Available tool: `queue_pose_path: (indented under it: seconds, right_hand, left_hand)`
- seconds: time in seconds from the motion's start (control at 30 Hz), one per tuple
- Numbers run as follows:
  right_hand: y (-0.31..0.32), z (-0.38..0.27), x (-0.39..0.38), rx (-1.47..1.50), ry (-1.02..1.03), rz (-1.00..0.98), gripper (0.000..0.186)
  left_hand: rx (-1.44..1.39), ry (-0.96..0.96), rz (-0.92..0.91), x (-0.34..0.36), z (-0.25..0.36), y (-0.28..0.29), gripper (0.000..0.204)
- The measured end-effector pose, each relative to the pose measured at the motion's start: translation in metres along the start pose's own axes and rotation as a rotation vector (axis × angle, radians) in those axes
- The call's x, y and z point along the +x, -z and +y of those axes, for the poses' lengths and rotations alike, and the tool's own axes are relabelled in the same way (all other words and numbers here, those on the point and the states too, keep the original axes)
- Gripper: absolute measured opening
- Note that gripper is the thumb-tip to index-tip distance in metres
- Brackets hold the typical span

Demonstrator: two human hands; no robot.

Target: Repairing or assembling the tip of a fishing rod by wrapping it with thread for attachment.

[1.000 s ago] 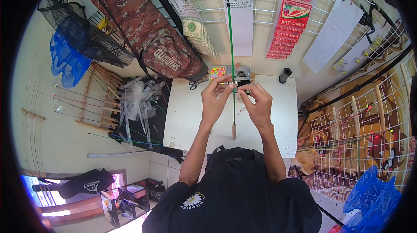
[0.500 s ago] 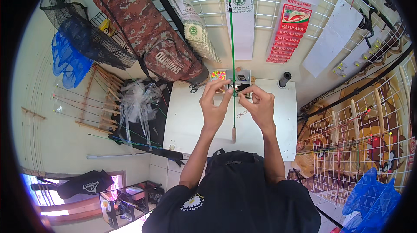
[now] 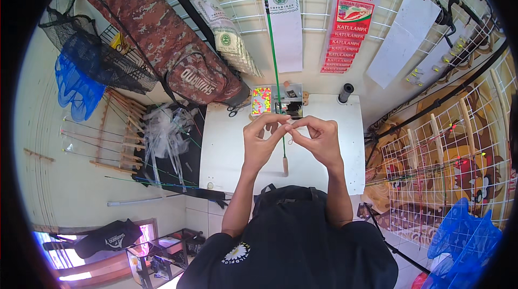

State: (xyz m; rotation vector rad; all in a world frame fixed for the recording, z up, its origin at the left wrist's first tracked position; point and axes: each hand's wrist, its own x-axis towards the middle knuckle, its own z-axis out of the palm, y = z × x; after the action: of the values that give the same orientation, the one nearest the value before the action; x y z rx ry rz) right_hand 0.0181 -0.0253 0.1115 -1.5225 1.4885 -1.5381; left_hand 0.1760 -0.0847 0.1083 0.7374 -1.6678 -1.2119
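My left hand (image 3: 260, 140) and my right hand (image 3: 319, 137) meet fingertip to fingertip above the table, thumb and forefinger of each pinched. A small loop of thin reddish line (image 3: 290, 141) hangs below the right fingertips; what sits between the left fingertips is too small to make out. Behind the hands, a slim green fishing rod (image 3: 273, 46) runs from the top of the view down to its cork handle (image 3: 285, 166), near the table's front. The fingers hide part of the rod.
On the white table (image 3: 226, 151) stand a compartment box (image 3: 277, 88) with bright beads, scissors (image 3: 232, 111) and a black cylinder (image 3: 346, 93). A camouflage rod bag (image 3: 162, 35) leans at left. Bait packets (image 3: 348, 30) hang on a wire grid; blue nets (image 3: 81, 81) hang aside.
Both hands have drawn together, from apart on either side of the rod to touching fingertips. The view has shifted slightly, and the reddish loop now shows close under the right fingers.
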Motion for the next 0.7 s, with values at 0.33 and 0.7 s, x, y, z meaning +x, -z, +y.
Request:
queue_pose_path:
  seconds: [0.33,0.7]
  right_hand:
    - [-0.012,-0.001,-0.014,0.293,-0.120,-0.001,0.009]
    - [-0.039,0.014,-0.024,0.566,-0.104,0.087,0.007]
  left_hand:
    - [-0.103,-0.073,0.026,-0.014,-0.003,-0.005,0.014]
    - [-0.322,0.049,0.001,-0.020,-0.006,-0.011,0.019]
